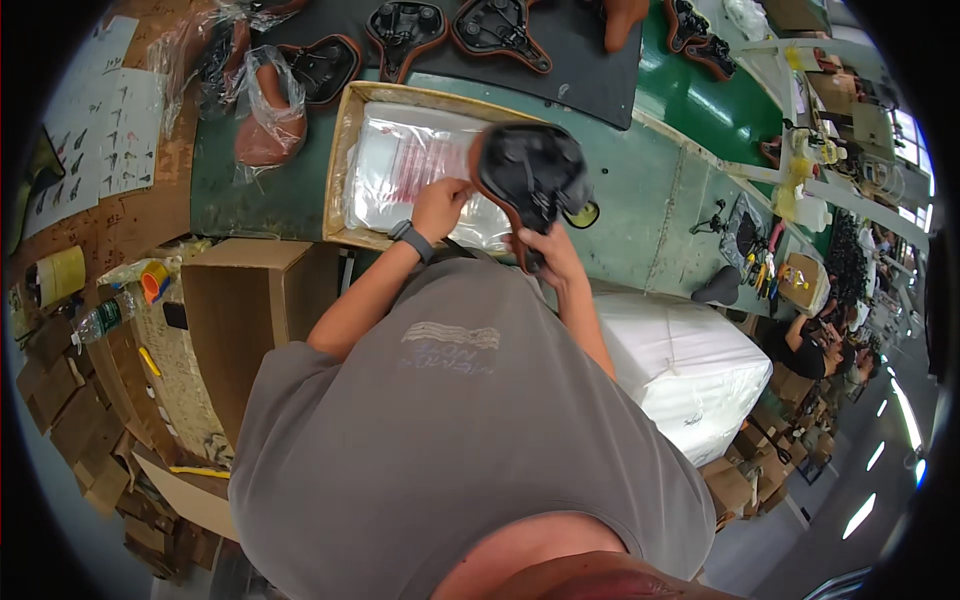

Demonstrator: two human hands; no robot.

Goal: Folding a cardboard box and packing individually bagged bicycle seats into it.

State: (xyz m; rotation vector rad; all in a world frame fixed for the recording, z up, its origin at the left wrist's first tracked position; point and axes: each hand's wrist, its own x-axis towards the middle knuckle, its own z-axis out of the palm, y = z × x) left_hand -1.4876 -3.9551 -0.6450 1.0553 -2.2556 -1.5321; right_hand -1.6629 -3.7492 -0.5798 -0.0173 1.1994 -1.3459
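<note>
The right hand [550,250] grips a brown saddle [530,160] near its narrow nose, fingers closed round it. The saddle is turned so its black underside shows, the wide end pointing away from the person and covering the right end of an open box [337,170].

The left hand [440,207] is over that box, its fingers bent in just beside the saddle's edge; whether they pinch anything, one cannot tell. Below and to the left of this hand, the box holds a flat stack of clear bags [385,195], glossy, with reddish print showing near its middle. The stack fills most of the box within its low walls.

Beyond the left hand and to its left, a wrapped saddle [272,135] lies in a crumpled clear bag on the green desk [650,215]. Straight beyond the box, more saddles [405,35] lie underside up, some on a black mat [590,90].

Nearer the person and left of the left hand stands a larger carton [235,305]; its contents are hidden. To the right of the right hand, nearer the person, sits a white bundle [690,370]. Well to that hand's right is a small carton [803,280], its contents too small to tell.
</note>
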